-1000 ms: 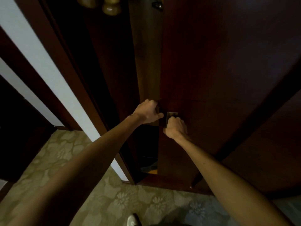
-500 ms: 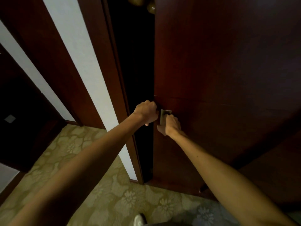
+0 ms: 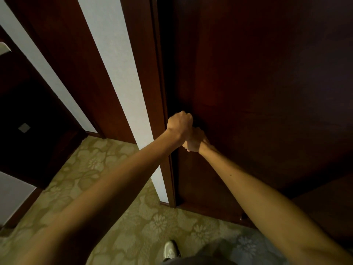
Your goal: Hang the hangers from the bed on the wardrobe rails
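The dark red-brown wardrobe door [image 3: 257, 83] fills the right half of the view. Only a thin dark gap shows between its left edge and the wardrobe frame post [image 3: 150, 73]. My left hand [image 3: 179, 124] is a fist curled at the door's left edge. My right hand [image 3: 194, 142] sits just below and right of it, touching it, with fingers closed against the door where the metal handle is now hidden. No hanger, rail or bed is in view, and the wardrobe's inside is hidden.
A white wall strip [image 3: 114, 64] runs left of the frame post. A dark piece of furniture [image 3: 28, 131] stands at the left. Floral green carpet [image 3: 114, 188] covers the floor, and the toe of my shoe [image 3: 170, 249] shows at the bottom.
The door has slid left with both hands on it. The wide opening that showed the wardrobe's inside has narrowed to a slit. The metal handle plate is now covered by my hands.
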The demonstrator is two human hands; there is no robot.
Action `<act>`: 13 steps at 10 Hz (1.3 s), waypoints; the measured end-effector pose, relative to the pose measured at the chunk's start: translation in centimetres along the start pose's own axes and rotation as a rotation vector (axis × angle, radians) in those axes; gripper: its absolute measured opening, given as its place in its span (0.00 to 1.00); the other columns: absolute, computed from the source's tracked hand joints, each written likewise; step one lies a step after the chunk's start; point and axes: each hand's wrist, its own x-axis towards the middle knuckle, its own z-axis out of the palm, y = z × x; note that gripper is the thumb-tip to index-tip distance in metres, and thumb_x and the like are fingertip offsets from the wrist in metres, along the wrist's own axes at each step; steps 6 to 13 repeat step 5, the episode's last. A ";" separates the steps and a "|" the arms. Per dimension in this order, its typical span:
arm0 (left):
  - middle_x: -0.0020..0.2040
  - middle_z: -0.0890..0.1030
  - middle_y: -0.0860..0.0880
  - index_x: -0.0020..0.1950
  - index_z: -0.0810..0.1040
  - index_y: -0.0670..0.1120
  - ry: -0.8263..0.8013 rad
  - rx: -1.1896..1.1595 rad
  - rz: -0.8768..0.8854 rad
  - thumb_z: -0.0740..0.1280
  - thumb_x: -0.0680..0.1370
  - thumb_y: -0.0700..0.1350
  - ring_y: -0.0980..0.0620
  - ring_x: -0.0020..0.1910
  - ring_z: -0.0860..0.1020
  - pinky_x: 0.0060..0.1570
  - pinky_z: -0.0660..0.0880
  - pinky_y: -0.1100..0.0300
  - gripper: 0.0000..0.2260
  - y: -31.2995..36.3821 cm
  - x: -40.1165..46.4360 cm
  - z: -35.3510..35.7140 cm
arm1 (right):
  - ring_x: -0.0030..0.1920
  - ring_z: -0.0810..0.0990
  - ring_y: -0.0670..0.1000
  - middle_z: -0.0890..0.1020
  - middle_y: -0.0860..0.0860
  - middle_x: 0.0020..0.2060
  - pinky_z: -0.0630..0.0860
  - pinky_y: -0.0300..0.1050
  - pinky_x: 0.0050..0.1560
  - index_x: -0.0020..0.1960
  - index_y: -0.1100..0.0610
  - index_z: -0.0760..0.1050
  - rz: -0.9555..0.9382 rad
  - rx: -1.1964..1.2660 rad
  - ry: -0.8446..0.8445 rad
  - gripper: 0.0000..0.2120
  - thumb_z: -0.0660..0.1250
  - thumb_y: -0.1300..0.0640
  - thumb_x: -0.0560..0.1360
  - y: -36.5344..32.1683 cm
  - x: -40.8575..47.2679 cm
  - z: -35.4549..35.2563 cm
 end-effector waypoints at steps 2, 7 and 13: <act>0.45 0.77 0.47 0.54 0.80 0.41 0.016 -0.055 0.002 0.70 0.80 0.50 0.48 0.43 0.80 0.38 0.74 0.58 0.12 0.3 -0.4 -0.2 | 0.51 0.83 0.58 0.84 0.57 0.54 0.79 0.51 0.50 0.58 0.59 0.79 -0.028 0.085 0.054 0.13 0.62 0.53 0.80 1.5 -1.1 -0.1; 0.36 0.78 0.50 0.42 0.80 0.44 0.168 -0.310 0.093 0.65 0.79 0.44 0.48 0.35 0.80 0.33 0.71 0.56 0.08 -0.6 -1.3 -0.9 | 0.47 0.85 0.45 0.86 0.52 0.51 0.83 0.46 0.51 0.60 0.51 0.82 0.036 0.484 0.167 0.12 0.68 0.58 0.77 10.4 -10.2 -5.8; 0.36 0.78 0.50 0.42 0.80 0.44 0.168 -0.310 0.093 0.65 0.79 0.44 0.48 0.35 0.80 0.33 0.71 0.56 0.08 -0.6 -1.3 -0.9 | 0.47 0.85 0.45 0.86 0.52 0.51 0.83 0.46 0.51 0.60 0.51 0.82 0.036 0.484 0.167 0.12 0.68 0.58 0.77 10.4 -10.2 -5.8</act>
